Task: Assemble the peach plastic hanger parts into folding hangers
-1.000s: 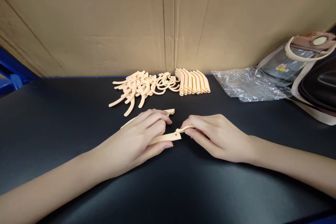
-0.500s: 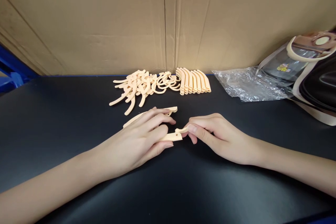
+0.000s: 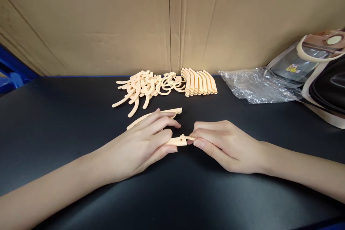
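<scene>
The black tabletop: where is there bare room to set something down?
Bare: the black tabletop between left forearm and right forearm; leftward, between left forearm and blue frame; rightward, between right forearm and clear plastic bag. Crowded: along the cardboard, with heaped curved pieces and a stacked row; around the left hand, over a long pale piece.

Likely a workshop; cardboard wall (image 3: pixel 107 25), blue frame (image 3: pixel 10 61), heaped beige parts (image 3: pixel 137 87).

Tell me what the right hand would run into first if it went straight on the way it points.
Most likely the beige bar held in the left hand, at its holed end; the thin strip pinched in the right hand appears to touch there, though one view leaves the depth unclear.
</scene>
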Demonstrator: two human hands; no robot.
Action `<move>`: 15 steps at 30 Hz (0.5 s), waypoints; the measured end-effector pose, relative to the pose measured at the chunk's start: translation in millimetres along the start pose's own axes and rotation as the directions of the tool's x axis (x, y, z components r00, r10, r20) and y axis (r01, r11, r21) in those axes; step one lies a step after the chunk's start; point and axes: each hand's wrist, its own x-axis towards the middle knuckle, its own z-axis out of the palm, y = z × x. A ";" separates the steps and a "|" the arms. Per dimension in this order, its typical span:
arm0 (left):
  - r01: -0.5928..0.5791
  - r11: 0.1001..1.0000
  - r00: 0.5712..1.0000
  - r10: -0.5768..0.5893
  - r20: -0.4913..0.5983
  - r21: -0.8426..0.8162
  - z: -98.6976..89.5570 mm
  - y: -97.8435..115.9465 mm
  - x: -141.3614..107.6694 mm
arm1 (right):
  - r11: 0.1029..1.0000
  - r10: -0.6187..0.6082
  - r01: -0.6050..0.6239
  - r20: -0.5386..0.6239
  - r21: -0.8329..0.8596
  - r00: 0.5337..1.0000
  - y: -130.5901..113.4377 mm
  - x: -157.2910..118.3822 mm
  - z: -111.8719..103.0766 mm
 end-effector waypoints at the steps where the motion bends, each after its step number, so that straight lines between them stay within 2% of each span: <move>1: -0.002 1.000 1.000 0.002 0.001 -0.006 0.2 -0.1 0.2 | 0.999 -0.013 0.013 0.000 -0.042 1.000 -0.1 -0.3 0.2; 7: -0.014 1.000 0.999 0.014 0.030 -0.007 -0.8 -1.0 1.0 | 0.936 -0.150 0.135 -0.020 -0.324 0.989 -0.4 -1.3 0.5; 15: -0.021 1.000 0.999 0.021 0.042 0.000 0.3 -0.9 0.0 | 0.829 -0.289 0.239 -0.021 -0.505 0.957 -1.0 0.9 -0.9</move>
